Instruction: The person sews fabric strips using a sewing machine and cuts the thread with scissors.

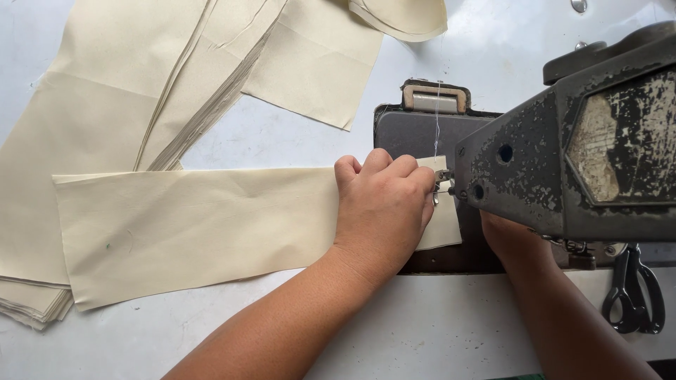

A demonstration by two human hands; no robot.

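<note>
A long cream fabric strip (197, 229) lies across the white table, its right end under the presser foot (442, 184) of a worn dark sewing machine (570, 162). My left hand (384, 207) rests fist-like on that end, fingers curled and pressing the cloth right beside the foot. My right hand (510, 236) reaches under the machine head, mostly hidden; only its wrist and forearm show. A thin white thread (437, 116) runs down to the needle area.
Stacks of cream fabric pieces (162, 77) cover the table's far left and top. Black scissors (636, 292) hang or lie at the right below the machine. A dark machine bed plate (415, 134) sits behind the needle.
</note>
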